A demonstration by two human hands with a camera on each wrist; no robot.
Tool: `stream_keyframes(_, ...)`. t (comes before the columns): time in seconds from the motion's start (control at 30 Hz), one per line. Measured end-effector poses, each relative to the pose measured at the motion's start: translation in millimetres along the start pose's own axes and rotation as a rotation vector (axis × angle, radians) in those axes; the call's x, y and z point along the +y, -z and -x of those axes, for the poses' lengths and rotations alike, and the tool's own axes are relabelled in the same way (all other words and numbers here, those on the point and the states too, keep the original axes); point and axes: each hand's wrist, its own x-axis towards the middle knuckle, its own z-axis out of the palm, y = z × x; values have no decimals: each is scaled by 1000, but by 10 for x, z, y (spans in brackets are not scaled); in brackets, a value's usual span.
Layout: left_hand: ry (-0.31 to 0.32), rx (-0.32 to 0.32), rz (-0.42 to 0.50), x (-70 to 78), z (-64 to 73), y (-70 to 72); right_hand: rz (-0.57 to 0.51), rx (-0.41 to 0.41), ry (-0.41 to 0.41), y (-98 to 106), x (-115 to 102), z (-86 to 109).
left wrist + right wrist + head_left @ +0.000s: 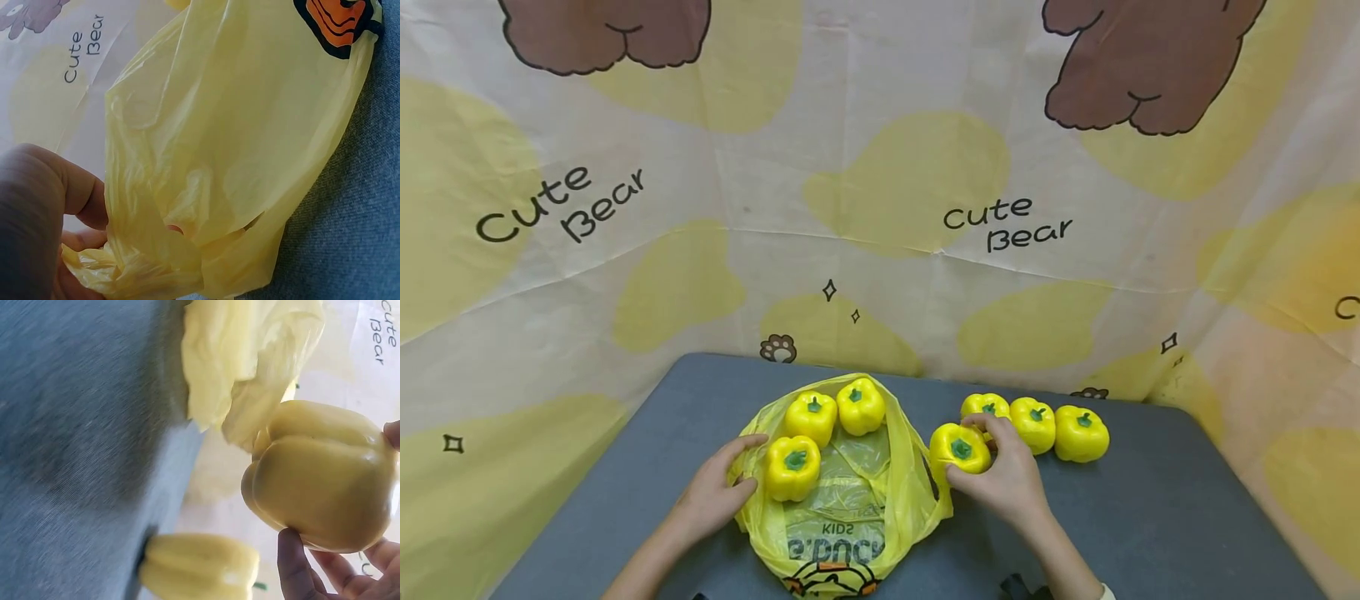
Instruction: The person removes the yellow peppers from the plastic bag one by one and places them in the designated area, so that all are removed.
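A yellow plastic bag (835, 492) lies spread with its mouth wide, and three yellow bell peppers (793, 468) with green stems are inside it. My left hand (718, 487) grips the bag's left rim; in the left wrist view, fingers (84, 200) curl round the gathered yellow film. Just right of the bag, my right hand (1006, 475) holds another yellow bell pepper (951, 446) between thumb and fingers. The right wrist view shows this held pepper (325, 475) raised off the table, with fingertips (292, 550) against its side.
Three more yellow bell peppers (1081, 435) stand in a row at the back right of the grey table (1150, 517). A patterned cloth (880, 183) hangs behind and at the sides. Something dark (1022, 587) shows at the bottom edge near the right forearm.
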Motion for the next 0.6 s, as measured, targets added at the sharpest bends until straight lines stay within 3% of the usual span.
stream_keyframes(0.3,-12,11,-9,11,1,8,95,-48,-82,50,167,-7)
stream_keyframes(0.6,0,-3,-8,16,-5,13,142,-75,-93,84,285,-34)
